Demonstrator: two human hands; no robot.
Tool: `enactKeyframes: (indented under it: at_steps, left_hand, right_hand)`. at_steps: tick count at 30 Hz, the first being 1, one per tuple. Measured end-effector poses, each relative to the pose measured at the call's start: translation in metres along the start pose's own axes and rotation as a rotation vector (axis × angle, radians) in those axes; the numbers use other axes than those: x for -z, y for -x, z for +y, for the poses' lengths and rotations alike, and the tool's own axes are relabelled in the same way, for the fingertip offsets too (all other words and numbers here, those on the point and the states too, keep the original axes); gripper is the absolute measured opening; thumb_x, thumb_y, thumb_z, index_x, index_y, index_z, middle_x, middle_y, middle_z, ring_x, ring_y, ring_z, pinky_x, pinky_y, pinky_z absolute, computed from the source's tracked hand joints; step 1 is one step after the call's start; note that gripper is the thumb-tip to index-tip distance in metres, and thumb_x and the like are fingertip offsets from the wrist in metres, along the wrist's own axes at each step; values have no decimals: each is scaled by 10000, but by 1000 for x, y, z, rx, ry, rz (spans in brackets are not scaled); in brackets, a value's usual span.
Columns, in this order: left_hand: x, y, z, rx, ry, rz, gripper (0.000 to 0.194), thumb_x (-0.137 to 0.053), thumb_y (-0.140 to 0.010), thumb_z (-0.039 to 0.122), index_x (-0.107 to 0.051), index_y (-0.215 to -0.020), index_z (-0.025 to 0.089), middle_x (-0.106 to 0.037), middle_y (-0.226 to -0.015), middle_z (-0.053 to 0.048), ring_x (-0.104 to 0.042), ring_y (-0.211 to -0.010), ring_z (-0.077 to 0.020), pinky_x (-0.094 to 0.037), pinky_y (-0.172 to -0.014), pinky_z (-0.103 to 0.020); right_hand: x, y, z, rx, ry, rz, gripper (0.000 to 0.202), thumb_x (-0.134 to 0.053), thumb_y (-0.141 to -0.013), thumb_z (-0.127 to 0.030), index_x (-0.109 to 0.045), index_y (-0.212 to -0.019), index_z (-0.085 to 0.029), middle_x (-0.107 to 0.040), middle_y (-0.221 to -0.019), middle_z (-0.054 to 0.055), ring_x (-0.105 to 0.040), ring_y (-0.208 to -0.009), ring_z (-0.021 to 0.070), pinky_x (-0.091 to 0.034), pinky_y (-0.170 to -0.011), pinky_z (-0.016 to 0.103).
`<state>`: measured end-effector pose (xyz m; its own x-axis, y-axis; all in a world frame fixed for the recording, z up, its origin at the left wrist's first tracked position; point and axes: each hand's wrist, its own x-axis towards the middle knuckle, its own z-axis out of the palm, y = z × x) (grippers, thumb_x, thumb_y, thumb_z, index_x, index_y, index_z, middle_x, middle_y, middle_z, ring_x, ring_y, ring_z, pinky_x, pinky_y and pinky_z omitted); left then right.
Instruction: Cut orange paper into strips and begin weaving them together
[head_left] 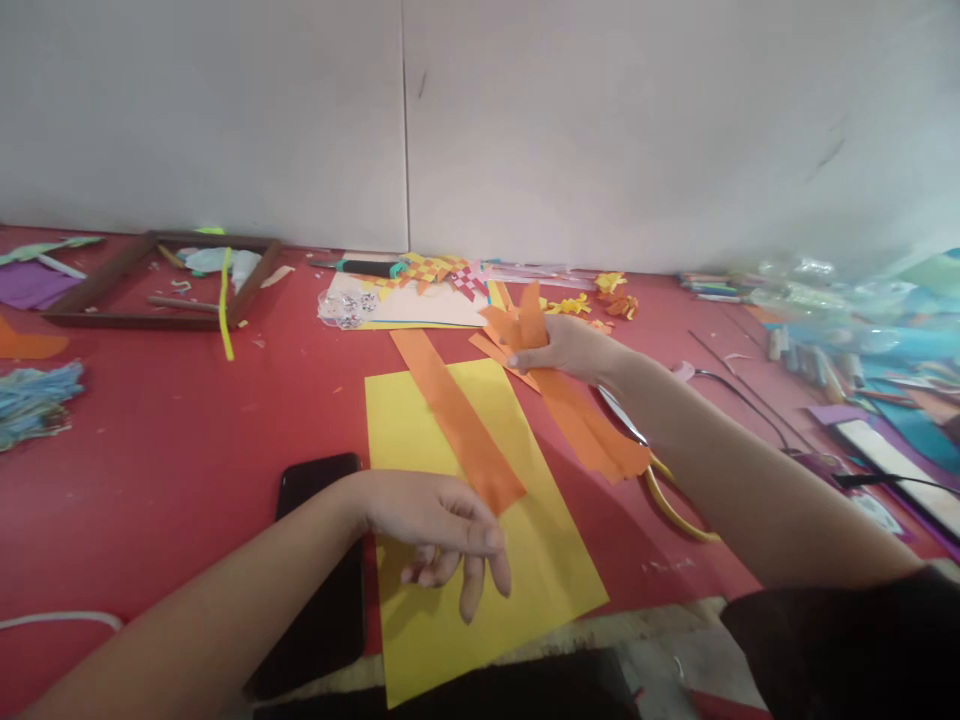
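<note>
My right hand (574, 345) is closed around a bundle of orange paper strips (581, 420), whose ends stick out above the fingers and hang down toward the scissors. My left hand (442, 525) hovers over a yellow paper sheet (540, 530) with its fingers loosely apart and nothing in them. A single orange paper strip (450, 410) lies slanted across the upper part of the sheet, its near end close to my left hand. Partly hidden under my right forearm are scissors with a yellow handle (671, 510).
A black phone (330, 590) lies beneath my left forearm, beside the sheet. At the back are a wooden frame (67, 308), a black-and-teal craft knife (367, 268), white paper (427, 305) and crumpled yellow scraps (568, 305). Plastic bottles (817, 300) and coloured paper crowd the right. The table edge runs near.
</note>
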<state>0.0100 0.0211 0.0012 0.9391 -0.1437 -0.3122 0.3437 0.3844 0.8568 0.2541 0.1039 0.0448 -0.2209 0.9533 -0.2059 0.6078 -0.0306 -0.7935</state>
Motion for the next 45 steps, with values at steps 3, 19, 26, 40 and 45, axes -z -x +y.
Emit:
enactKeyframes:
  at_steps: [3, 19, 26, 40, 45]
  left_hand:
    - [1, 2, 1, -3, -9, 14, 543, -559, -870, 677, -729, -1046, 193, -755, -775, -64, -539, -459, -77, -456, -389, -149]
    - [1, 4, 6, 77, -41, 180, 458, -660, -816, 639, -595, -762, 189, -737, -814, -37, -576, -565, -80, -468, -478, -155]
    - [1, 0, 5, 79, -90, 172, 433, -657, -831, 612, -549, -763, 199, -749, -851, -43, -607, -585, -101, -509, -561, -226]
    - [-1, 3, 5, 104, -44, 151, 383, -671, -837, 579, -577, -840, 208, -735, -961, -39, -638, -654, -103, -512, -569, -209]
    - [-7, -1, 4, 48, -81, 290, 320, -687, -849, 500, -588, -882, 198, -734, -921, -37, -617, -558, -93, -504, -539, -223]
  right_hand:
    - [7, -12, 14, -44, 394, -30, 448, -822, -648, -476, -671, -955, -187, -693, -838, 38, -649, -762, 214, -493, -669, 315]
    - [-105, 38, 6, 369, 738, 106, 735, -641, -830, -622, -553, -1350, -110, -536, -1441, 202, -453, -1352, 388, -382, -1092, 522]
    - [-109, 43, 12, 438, 640, 25, 487, -584, -939, -356, -555, -1375, -144, -531, -1466, 158, -448, -1384, 345, -366, -1130, 556]
    - [-79, 74, 17, 513, 489, -27, 281, -525, -901, -163, -602, -1171, -180, -677, -1120, 115, -625, -1072, 267, -508, -950, 456]
    - [-86, 71, 24, 481, 525, 23, 352, -658, -887, -351, -575, -1183, -180, -602, -1161, 145, -525, -1126, 312, -464, -977, 499]
